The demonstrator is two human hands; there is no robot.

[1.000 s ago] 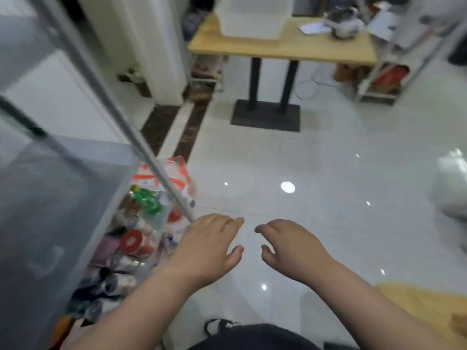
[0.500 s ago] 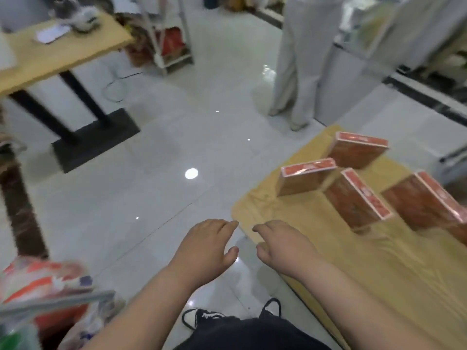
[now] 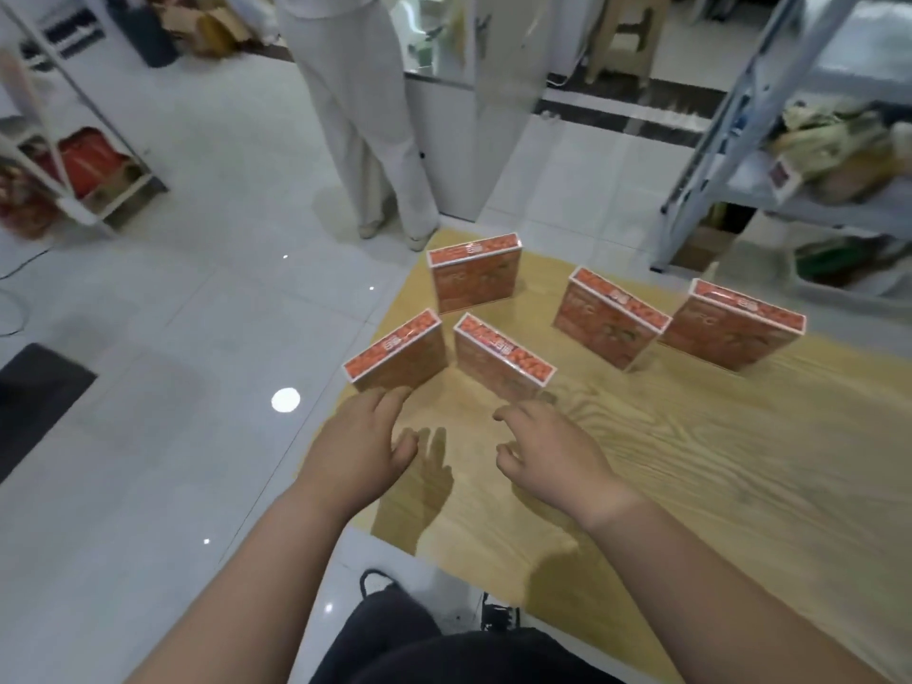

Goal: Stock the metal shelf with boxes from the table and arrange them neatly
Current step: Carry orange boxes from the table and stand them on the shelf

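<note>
Both hands hover low over the near corner of the wooden table, palms down, holding nothing. The left hand has loosely spread fingers, tips right at the foot of the nearest box; I cannot tell if they touch it. The right hand, fingers relaxed and slightly bent, stops just short of the second box.

All 5 orange boxes stand on edge on the table: those 2, a third box behind them, and a fourth box and fifth box to the right.

Beyond, a person in white trousers stands on the tiled floor, and a grey metal rack rises far right.
</note>
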